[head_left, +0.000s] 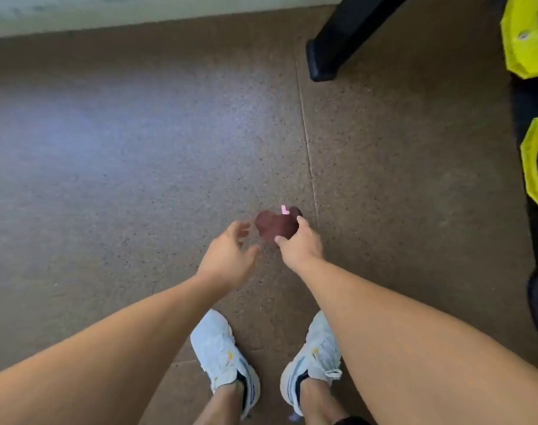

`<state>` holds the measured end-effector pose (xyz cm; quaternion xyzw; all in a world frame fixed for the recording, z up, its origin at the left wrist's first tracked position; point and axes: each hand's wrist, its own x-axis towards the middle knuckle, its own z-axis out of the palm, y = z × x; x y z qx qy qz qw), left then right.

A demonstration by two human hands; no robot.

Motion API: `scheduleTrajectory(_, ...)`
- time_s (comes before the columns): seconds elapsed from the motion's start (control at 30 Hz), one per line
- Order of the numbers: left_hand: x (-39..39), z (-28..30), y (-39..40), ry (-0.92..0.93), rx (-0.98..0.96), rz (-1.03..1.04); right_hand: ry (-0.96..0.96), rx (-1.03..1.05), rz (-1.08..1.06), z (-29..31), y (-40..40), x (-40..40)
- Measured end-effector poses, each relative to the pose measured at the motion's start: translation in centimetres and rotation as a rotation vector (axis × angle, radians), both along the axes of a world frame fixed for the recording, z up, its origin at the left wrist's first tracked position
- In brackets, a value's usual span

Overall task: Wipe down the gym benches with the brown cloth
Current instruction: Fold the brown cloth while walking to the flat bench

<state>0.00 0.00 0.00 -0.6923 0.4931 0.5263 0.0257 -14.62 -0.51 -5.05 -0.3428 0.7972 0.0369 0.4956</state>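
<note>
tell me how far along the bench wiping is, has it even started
Done: only fetching the cloth. The right hand grips the bunched brown cloth in front of the person, above the speckled floor. In hand: the left hand reaches toward the cloth with spread fingers, not touching it. Left: all the wiping, as far as this view shows. No bench pad is visible, only a black frame leg and yellow weights.

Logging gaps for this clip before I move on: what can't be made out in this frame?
- Benches: none in the head view; only a black metal leg, cut off by the top edge.
- Yellow equipment: cut off by the right edge, type unclear.
- Brown cloth: bunched in the right hand, so its spread size is hidden.
- Pink tag on the cloth: too small to read.
- Left hand: open, blurred fingertips.
</note>
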Motion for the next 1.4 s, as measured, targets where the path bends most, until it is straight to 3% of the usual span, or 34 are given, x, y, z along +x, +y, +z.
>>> scheduleTrajectory(0.23,2.0,-1.1,3.2,-0.014,0.113,0.122,0.190,-0.026,0.037,-1.2,0.5,-0.1)
scheduleTrajectory(0.43,3.0,2.5,6.7,-0.007,0.300,0.248,0.282,-0.012,0.106,5.4,4.6,0.1)
scheduleTrajectory(0.57,1.6,10.2,11.7,0.169,0.564,0.467,0.134,0.025,0.093,15.6,9.5,0.6)
scheduleTrajectory(0.7,1.6,18.4,15.1,0.363,0.668,0.926,-0.150,0.054,0.181,25.9,11.9,2.2)
scheduleTrajectory(0.8,2.6,28.3,17.1,0.476,0.565,1.199,-0.372,0.129,0.373,33.0,13.7,3.4)
scheduleTrajectory(0.93,2.3,35.8,24.8,0.459,0.275,1.590,-0.392,0.331,0.858,41.6,16.0,4.8)
scheduleTrajectory(1.03,0.3,40.4,30.8,0.239,0.137,1.610,-0.260,0.177,1.182,46.5,18.1,5.5)
scheduleTrajectory(1.13,-1.7,44.1,36.9,0.121,-0.011,1.687,-0.309,-0.049,1.262,51.2,21.8,7.4)
scheduleTrajectory(1.27,-3.9,47.6,44.7,0.070,-0.197,1.792,-0.498,0.073,1.479,54.1,29.4,11.2)
scheduleTrajectory(1.4,-6.6,49.1,52.8,0.046,-0.277,2.046,-0.588,0.032,1.676,55.2,38.7,12.7)
